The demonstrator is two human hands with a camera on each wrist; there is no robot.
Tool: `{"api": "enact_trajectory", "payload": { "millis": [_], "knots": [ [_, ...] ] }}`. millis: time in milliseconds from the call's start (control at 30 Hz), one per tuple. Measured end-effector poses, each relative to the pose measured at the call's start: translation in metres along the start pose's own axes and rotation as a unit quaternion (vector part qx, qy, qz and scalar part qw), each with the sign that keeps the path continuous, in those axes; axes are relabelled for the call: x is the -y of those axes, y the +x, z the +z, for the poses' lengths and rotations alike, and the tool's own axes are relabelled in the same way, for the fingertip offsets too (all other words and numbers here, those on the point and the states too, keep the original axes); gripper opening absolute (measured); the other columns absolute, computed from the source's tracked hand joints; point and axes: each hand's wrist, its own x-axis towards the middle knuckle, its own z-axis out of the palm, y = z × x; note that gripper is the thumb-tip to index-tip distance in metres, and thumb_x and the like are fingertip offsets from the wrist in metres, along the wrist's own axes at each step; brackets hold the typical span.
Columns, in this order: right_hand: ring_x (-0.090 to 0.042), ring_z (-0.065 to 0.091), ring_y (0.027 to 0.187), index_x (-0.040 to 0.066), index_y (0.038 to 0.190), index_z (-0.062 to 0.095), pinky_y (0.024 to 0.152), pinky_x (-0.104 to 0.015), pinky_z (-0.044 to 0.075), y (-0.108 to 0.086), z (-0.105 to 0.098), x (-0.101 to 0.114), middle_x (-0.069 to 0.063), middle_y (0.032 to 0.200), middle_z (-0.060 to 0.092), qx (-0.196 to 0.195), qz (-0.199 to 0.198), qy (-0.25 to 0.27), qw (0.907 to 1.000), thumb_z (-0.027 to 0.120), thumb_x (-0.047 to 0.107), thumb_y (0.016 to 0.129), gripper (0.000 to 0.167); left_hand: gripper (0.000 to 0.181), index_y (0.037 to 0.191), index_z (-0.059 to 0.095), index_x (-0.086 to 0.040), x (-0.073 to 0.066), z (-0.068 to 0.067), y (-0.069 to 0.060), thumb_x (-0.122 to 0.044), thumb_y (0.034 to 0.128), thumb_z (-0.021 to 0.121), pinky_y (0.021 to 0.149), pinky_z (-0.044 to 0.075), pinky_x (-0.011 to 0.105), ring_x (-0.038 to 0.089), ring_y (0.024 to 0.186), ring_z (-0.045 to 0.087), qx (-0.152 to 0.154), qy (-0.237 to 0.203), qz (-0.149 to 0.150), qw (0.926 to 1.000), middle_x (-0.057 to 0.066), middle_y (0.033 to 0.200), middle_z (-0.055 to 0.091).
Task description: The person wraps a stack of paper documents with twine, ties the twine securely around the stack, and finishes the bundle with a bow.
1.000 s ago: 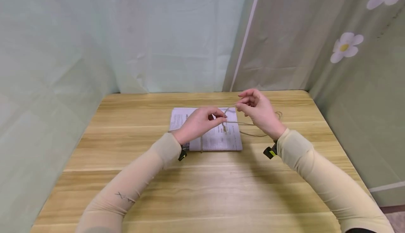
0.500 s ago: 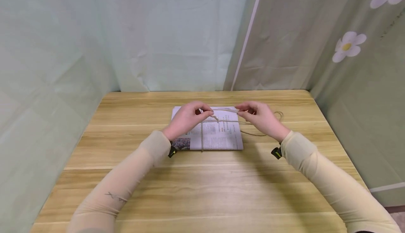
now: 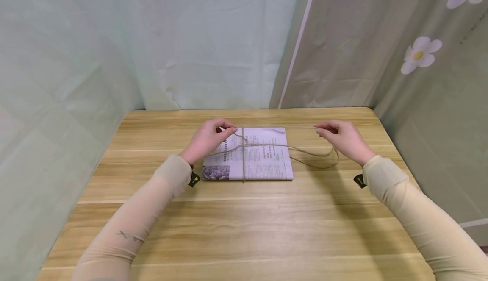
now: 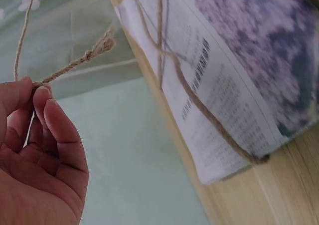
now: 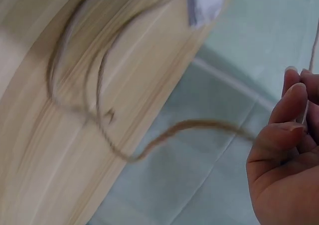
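Note:
A folded newspaper bundle (image 3: 267,166) lies flat near the far side of the table, with jute twine (image 3: 243,162) running across it both ways. Left of the bundle's far edge, my left hand (image 3: 209,139) pinches the twine between thumb and fingertips. In the left wrist view, a short knotted, frayed twine end (image 4: 102,44) sticks out past those fingers. My right hand (image 3: 345,140), held off to the bundle's right, pinches another part of the twine. A thin length stretches between both hands above the far edge. Slack twine (image 5: 134,157) hangs from the right hand onto the table.
The wooden table (image 3: 244,221) reaches back to a pale curtain (image 3: 213,43). More curtain with printed flowers (image 3: 421,55) stands along the right side. Loose twine loops lie to the right of the bundle.
Both hands have moved apart, the left leftward and the right rightward, drawing a length of twine out between them. More of the newspaper's top now shows.

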Motion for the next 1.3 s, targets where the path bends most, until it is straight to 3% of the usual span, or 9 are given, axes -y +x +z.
{"api": "enact_trajectory", "payload": {
  "millis": [300, 533, 767, 933, 1300],
  "knots": [
    [-0.028, 0.062, 0.106, 0.012, 0.13, 0.068, 0.087, -0.048, 0.049, -0.006, -0.018, -0.023, -0.012, 0.121, 0.068, -0.006, 0.037, -0.026, 0.9989, 0.058, 0.053, 0.102, 0.052, 0.028, 0.114, 0.074, -0.016, 0.011, -0.009, -0.004, -0.039, 0.1029, 0.063, 0.072, 0.05, 0.041, 0.022, 0.086, 0.061, 0.005, 0.008, -0.03, 0.9995, 0.002, 0.108, 0.07],
    [-0.027, 0.061, 0.1, 0.011, 0.128, 0.069, 0.081, -0.046, 0.047, -0.01, -0.022, -0.035, -0.012, 0.118, 0.069, -0.024, 0.041, -0.048, 0.9977, 0.057, 0.048, 0.104, 0.046, 0.03, 0.116, 0.074, -0.016, 0.017, -0.011, -0.006, -0.041, 0.1029, 0.062, 0.074, 0.051, 0.041, 0.02, 0.087, 0.063, 0.007, 0.008, -0.036, 0.9993, 0.0, 0.111, 0.07],
    [-0.023, 0.061, 0.096, 0.011, 0.125, 0.071, 0.079, -0.042, 0.048, -0.009, -0.015, -0.028, -0.009, 0.113, 0.07, -0.031, 0.034, -0.022, 0.9987, 0.057, 0.053, 0.102, 0.049, 0.029, 0.116, 0.073, -0.013, 0.018, -0.014, 0.001, -0.037, 0.1046, 0.06, 0.078, 0.052, 0.041, 0.027, 0.091, 0.065, -0.008, -0.011, -0.035, 0.9993, 0.003, 0.108, 0.071],
    [-0.022, 0.06, 0.091, 0.014, 0.122, 0.072, 0.075, -0.038, 0.049, -0.008, -0.006, -0.02, -0.007, 0.108, 0.07, -0.026, 0.03, -0.003, 0.9992, 0.058, 0.052, 0.101, 0.045, 0.028, 0.116, 0.073, -0.009, 0.021, -0.016, 0.009, -0.032, 0.1055, 0.06, 0.079, 0.053, 0.039, 0.023, 0.089, 0.065, -0.012, 0.003, -0.048, 0.9988, 0.005, 0.106, 0.072],
    [-0.023, 0.059, 0.088, 0.01, 0.118, 0.073, 0.073, -0.036, 0.049, -0.004, 0.014, -0.017, -0.008, 0.102, 0.069, -0.019, 0.017, 0.009, 0.9996, 0.061, 0.04, 0.103, 0.035, 0.024, 0.108, 0.073, -0.007, 0.039, -0.014, 0.016, -0.027, 0.1048, 0.061, 0.07, 0.052, 0.036, 0.022, 0.078, 0.063, -0.008, 0.02, -0.064, 0.9977, 0.011, 0.1, 0.074]
  ]
}}
